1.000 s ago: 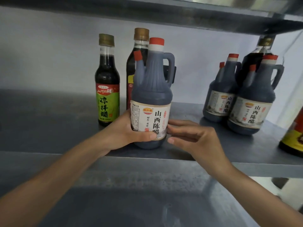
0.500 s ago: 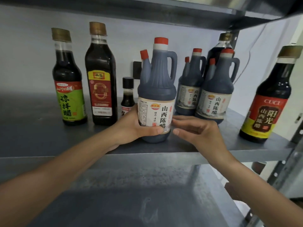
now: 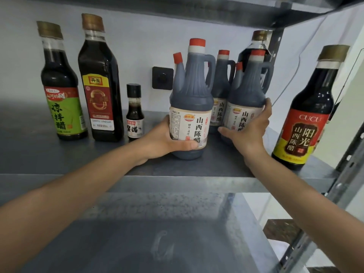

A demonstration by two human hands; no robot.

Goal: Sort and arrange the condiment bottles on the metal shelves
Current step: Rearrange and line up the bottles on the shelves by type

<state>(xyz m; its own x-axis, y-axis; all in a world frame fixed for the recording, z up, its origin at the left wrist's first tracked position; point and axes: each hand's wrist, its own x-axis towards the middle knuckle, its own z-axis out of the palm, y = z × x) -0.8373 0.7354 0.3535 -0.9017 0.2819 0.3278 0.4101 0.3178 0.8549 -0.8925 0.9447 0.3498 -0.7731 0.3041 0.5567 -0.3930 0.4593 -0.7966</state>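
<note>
Metal shelf (image 3: 59, 160), centre: front vinegar jug (image 3: 191, 91), red-capped, upright, its lower body gripped by the left hand (image 3: 167, 138). Just right and slightly farther: second vinegar jug (image 3: 248, 89), clasped by the right hand (image 3: 250, 129), thumb across the label, fingers round its right side. Left: green-label bottle (image 3: 63, 107); near right: CUCU bottle (image 3: 307, 123).

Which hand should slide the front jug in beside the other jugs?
Left. The left hand grips the front jug low around its label, while the right hand is wrapped around the second jug beside it, so it probably isn't free.
</note>
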